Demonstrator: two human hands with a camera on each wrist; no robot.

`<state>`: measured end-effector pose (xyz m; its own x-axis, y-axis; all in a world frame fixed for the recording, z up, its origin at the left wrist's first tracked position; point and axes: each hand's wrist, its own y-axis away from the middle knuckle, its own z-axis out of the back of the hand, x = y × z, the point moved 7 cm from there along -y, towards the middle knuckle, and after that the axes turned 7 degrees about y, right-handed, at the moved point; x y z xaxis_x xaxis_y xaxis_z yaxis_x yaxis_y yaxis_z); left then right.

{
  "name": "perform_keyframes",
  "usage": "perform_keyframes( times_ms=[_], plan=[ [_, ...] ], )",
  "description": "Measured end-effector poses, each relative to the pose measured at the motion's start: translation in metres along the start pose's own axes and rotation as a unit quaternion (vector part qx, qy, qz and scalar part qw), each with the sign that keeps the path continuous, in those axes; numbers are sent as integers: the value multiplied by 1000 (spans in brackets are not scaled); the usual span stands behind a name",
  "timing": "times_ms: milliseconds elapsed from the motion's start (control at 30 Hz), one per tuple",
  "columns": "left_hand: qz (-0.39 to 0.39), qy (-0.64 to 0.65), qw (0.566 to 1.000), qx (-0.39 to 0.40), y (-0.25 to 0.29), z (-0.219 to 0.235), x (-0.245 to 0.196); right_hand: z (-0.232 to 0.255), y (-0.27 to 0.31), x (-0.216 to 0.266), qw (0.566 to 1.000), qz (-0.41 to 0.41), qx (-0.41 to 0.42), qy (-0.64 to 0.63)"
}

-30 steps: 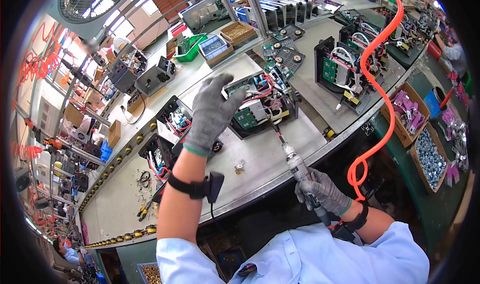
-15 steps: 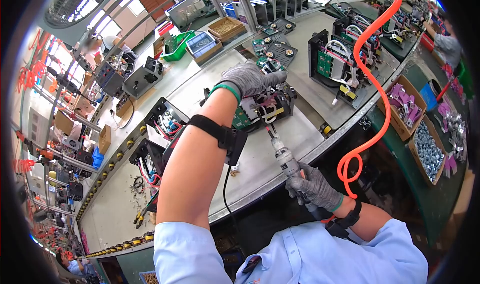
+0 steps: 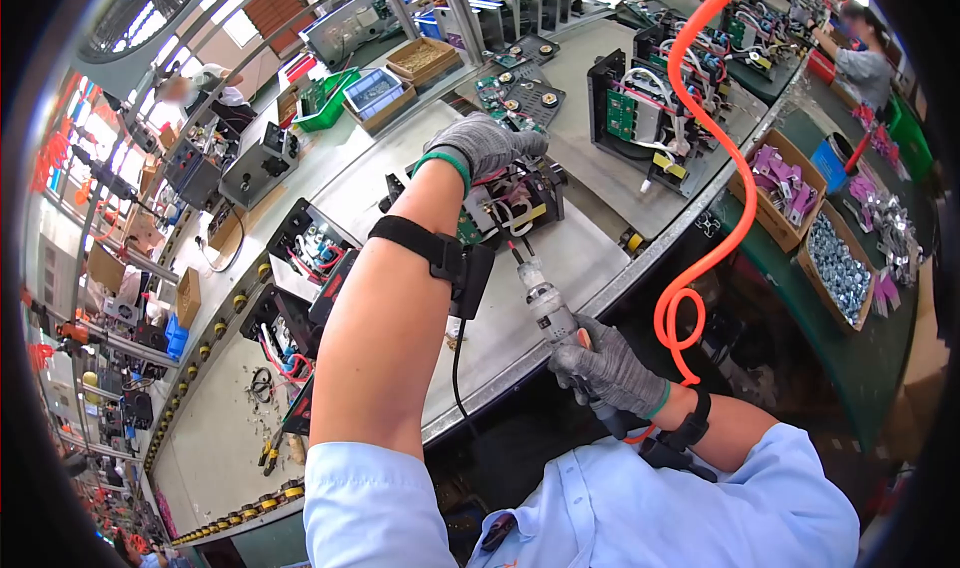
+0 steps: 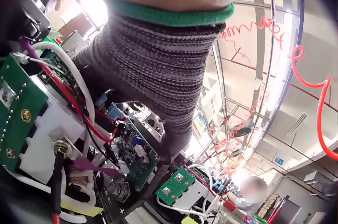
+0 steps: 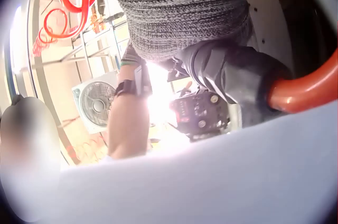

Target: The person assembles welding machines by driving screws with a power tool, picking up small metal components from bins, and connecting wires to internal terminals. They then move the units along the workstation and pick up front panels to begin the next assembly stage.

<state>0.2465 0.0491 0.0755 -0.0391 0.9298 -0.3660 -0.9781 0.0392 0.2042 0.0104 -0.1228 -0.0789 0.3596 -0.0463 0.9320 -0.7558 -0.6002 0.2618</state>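
Note:
My left hand point(image 3: 482, 148), in a grey knit glove, grips the far upper side of an open electronics unit point(image 3: 545, 211). The left wrist view shows the glove point(image 4: 158, 65) arched over that unit, one finger at the black frame and the others hidden behind wires. Wires, a green circuit board point(image 4: 22, 108) and a white block fill the unit. Lower right, my gloved right hand point(image 3: 615, 370) grips a power screwdriver point(image 3: 545, 306), its bit end pointing up at the unit's near face. In the right wrist view an orange hose point(image 5: 303, 89) joins the tool's black rear end.
More open units stand left point(image 3: 310, 238) and right point(image 3: 645, 108) on the bench. A coiled orange hose point(image 3: 720, 253) hangs at right, before boxes of purple parts point(image 3: 780, 183) and metal fasteners point(image 3: 838, 273). Pliers point(image 3: 270, 448) lie at lower left. Other people work farther off.
My left hand, raised with spread fingers a second ago, has come over the unit and now holds its far side. The screwdriver stays in my right hand near the unit; the whole view has shifted.

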Motion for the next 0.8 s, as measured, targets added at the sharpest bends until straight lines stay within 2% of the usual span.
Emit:
perform_keyframes(
  times_ms=[67, 133, 167, 200, 267, 333, 400, 500, 633, 667, 800],
  plan=[
    [3, -7, 1000, -6, 2, 1, -1, -4, 1, 0, 999, 2, 17, -41],
    [3, -14, 1000, -5, 4, 0, -3, -23, 12, 0, 968, -79, 112, -209],
    [3, -19, 1000, -12, 4, -1, -2, -33, 13, 9, 947, -53, 100, -302],
    [1, -18, 1000, -13, 3, -1, -1, -39, 12, 13, 947, -52, 99, -301],
    [2, -30, 999, -27, 2, -1, -1, -52, 14, 24, 868, -51, 145, -473],
    [3, -24, 999, -29, 1, -1, 1, -56, 15, 28, 871, -49, 141, -469],
    [5, -19, 999, -27, 2, 0, 1, -58, 18, 32, 904, -59, 116, -407],
    [0, -12, 999, -32, 3, 3, -1, -58, 14, 33, 911, -54, 116, -392],
    [18, -10, 1000, -4, 1, 2, -2, -51, 10, 35, 939, -40, 108, -325],
    [36, -8, 999, 15, 2, 1, 0, -51, 10, 35, 938, -39, 107, -326],
    [37, -16, 999, 13, 9, 3, -4, -54, 7, 34, 930, -37, 98, -353]
  ],
)
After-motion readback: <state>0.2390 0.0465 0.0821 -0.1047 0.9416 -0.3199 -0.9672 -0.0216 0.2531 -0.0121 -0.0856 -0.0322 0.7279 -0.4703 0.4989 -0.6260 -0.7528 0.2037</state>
